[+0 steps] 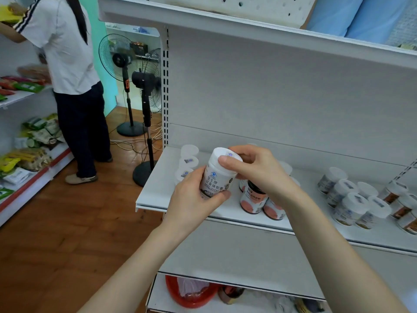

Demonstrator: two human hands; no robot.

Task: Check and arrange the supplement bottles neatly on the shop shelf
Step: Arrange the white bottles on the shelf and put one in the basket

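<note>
A white supplement bottle (217,175) with dark lettering is held tilted above the white shelf (158,188). My left hand (191,199) grips its lower body from the left. My right hand (255,170) curls over its white cap from the right. Behind my left hand, a row of white-capped bottles (189,160) stands at the shelf's left end. Under my right wrist stand pink-labelled bottles (252,199). Further right is a loose cluster of several white-capped bottles (358,199).
A person in a white shirt (67,64) stands at the snack shelves on the left. Two pedestal fans (144,86) with loose cables stand on the wooden floor beside the shelf post. A red basket (189,294) lies on the lower shelf.
</note>
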